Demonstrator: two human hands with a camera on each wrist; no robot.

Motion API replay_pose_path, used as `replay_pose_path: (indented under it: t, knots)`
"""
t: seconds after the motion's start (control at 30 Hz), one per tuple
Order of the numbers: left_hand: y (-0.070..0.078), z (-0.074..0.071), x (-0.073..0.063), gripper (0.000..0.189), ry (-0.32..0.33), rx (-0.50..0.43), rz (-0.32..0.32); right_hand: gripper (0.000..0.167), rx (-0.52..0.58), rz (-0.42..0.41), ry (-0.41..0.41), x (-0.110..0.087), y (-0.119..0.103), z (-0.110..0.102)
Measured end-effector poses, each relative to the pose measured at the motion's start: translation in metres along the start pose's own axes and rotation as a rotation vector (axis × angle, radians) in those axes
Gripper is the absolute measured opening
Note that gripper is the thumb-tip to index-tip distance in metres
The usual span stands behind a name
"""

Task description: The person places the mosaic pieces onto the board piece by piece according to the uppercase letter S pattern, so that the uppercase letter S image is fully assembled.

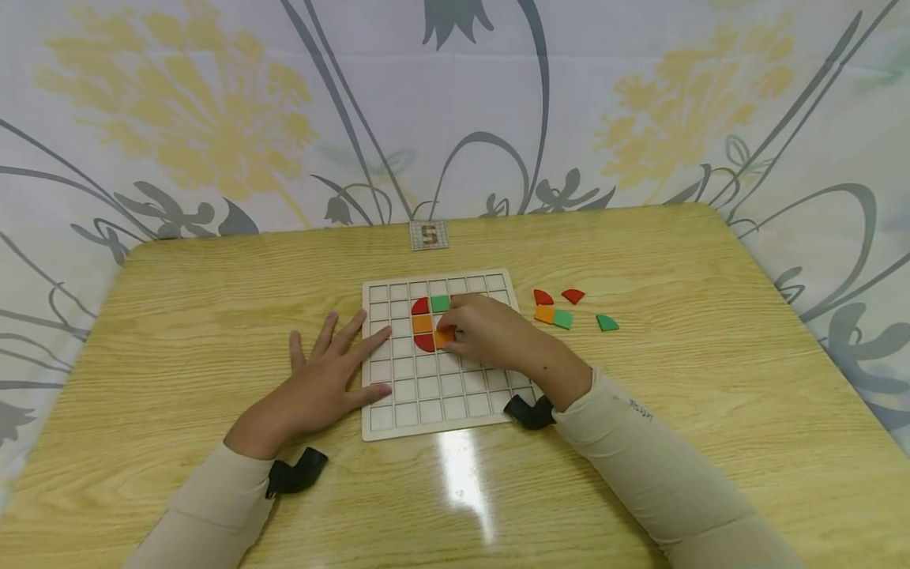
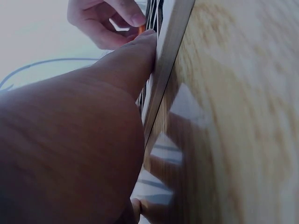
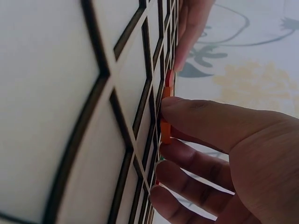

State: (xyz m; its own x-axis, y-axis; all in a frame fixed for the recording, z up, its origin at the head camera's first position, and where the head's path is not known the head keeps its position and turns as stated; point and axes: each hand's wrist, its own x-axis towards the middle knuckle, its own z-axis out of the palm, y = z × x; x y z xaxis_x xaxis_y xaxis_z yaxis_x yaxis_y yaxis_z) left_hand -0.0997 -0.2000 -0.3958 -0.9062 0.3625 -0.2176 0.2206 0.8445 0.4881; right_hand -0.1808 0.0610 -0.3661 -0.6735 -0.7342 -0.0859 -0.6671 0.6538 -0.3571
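Note:
My right hand (image 1: pixel 490 330) pinches an orange square tile (image 1: pixel 443 338) between thumb and fingers, low over the white grid board (image 1: pixel 426 411). In the right wrist view the same orange tile (image 3: pixel 166 134) stands out against the board's grid. Around it on the board lie red quarter-round tiles (image 1: pixel 421 306), another orange square (image 1: pixel 423 324) and a green square (image 1: pixel 440 303). Part of this group is hidden under the right hand. My left hand (image 1: pixel 323 383) has its fingers spread, with fingertips resting on the board's left edge.
To the right of the board lie loose tiles: two red quarter-rounds (image 1: pixel 543 297), an orange square (image 1: pixel 544 314), a green square (image 1: pixel 563 319) and a green quarter-round (image 1: pixel 607 322). A small pattern card (image 1: pixel 430 235) lies at the table's back edge, before a flowered cloth (image 1: pixel 455 103).

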Motion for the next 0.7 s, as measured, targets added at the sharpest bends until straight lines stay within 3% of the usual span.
replay_pose_path:
  t: [0.37, 0.7]
  knots:
    - [0.0015, -0.0002, -0.0002, 0.077, 0.009, -0.002, 0.001, 0.027, 0.043, 0.053, -0.039, -0.0018, -0.0006, 0.0002]
    - [0.0016, -0.0006, -0.0009, 0.077, 0.012, 0.006, 0.000, 0.025, 0.061, 0.035, -0.018, -0.0025, -0.0005, -0.0003]
